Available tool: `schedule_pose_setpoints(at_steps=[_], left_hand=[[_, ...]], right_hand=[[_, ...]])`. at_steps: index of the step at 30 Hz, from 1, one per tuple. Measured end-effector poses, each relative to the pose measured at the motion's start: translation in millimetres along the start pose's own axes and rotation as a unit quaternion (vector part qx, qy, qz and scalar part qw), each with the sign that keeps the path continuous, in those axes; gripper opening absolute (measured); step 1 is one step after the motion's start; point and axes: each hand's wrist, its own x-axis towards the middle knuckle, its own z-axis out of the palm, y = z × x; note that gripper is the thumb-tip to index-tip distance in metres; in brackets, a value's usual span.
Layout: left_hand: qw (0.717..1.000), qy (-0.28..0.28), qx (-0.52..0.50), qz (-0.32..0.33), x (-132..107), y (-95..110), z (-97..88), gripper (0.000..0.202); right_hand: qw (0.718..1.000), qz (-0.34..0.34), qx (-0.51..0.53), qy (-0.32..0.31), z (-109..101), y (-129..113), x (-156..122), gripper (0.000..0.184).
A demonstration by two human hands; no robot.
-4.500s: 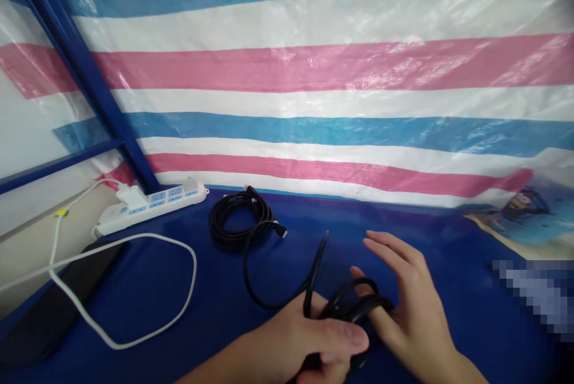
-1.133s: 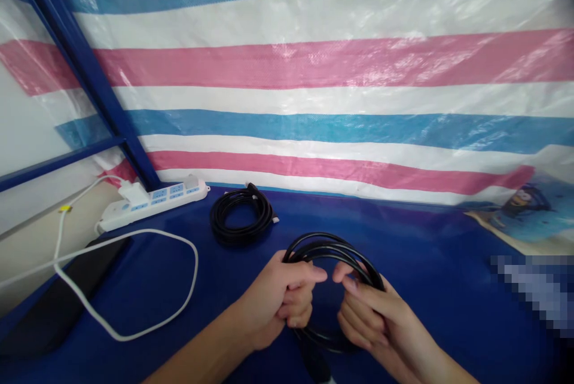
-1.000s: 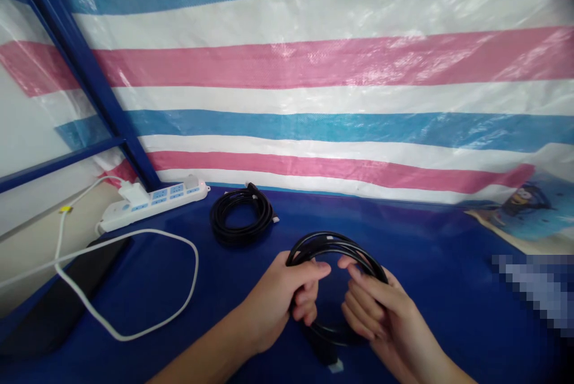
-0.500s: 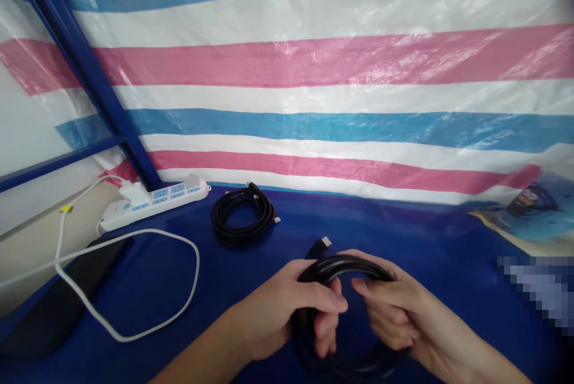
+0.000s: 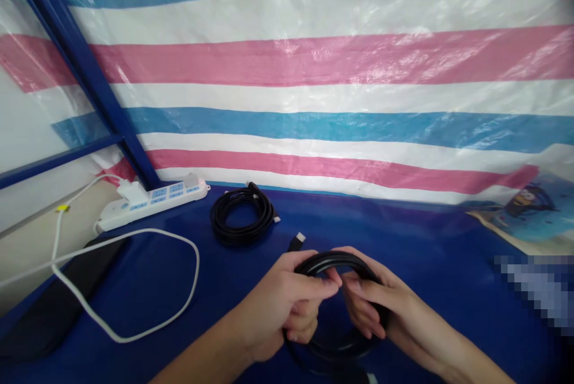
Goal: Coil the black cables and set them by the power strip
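A thick black cable (image 5: 334, 261) is wound into a loop between my hands, just above the blue surface. My left hand (image 5: 293, 294) is closed round the loop's left side, thumb pointing right along its upper part. My right hand (image 5: 381, 291) grips the upper right side, fingers curled behind. One silver-tipped plug (image 5: 297, 241) of this cable sticks out beyond my left hand. Low in the view another dark connector (image 5: 359, 375) shows, partly cut off by the frame edge. A second coiled black cable (image 5: 242, 216) lies farther back on the surface, its plug ends poking out.
A white power strip (image 5: 155, 203) with a white plug sits at the left back. A white cord (image 5: 195, 276) loops over a flat black object (image 5: 58, 312). A striped plastic sheet (image 5: 287, 67) hangs behind, beside a blue frame post (image 5: 85, 73). A printed bag (image 5: 538, 207) is at right.
Both hands have shifted slightly left with the loop. My left fingers have curled in more, the plug has moved left, and a second connector now shows at the bottom.
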Motion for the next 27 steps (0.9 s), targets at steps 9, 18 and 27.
schedule_pose_setpoints(at_steps=[9,18,27], left_hand=[[0.969,0.051,-0.195,0.146,8.4,6.8,-4.9,0.018],[0.939,0.144,-0.292,0.112,11.0,7.9,0.9,0.024],[0.938,0.119,-0.315,0.083,7.4,10.3,0.5,0.027]], right_hand=[[0.989,-0.067,0.087,-0.094,8.0,-6.4,-13.9,0.035],[0.968,-0.149,0.093,-0.181,10.9,4.8,-15.5,0.088],[0.99,-0.011,-0.031,-0.138,2.0,15.3,-10.7,0.066]])
